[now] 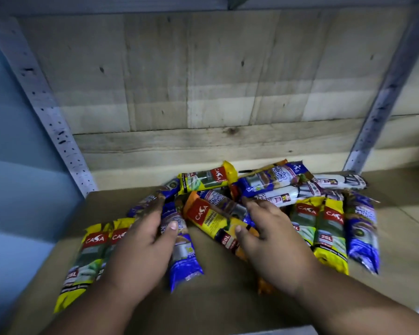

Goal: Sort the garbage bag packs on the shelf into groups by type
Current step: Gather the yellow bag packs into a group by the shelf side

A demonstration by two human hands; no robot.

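Observation:
Several garbage bag packs lie heaped on the brown shelf board. Two yellow packs lie side by side at the left, and two more yellow packs at the right beside a blue pack. White packs and another yellow pack lie at the back. My left hand grips a blue pack, thumb pressed on its top. My right hand grips an orange and yellow pack in the middle, thumb across it.
A pale wooden back wall closes the shelf. Perforated metal uprights stand at the left and right. A blue wall runs along the left. Bare board shows in front of the heap.

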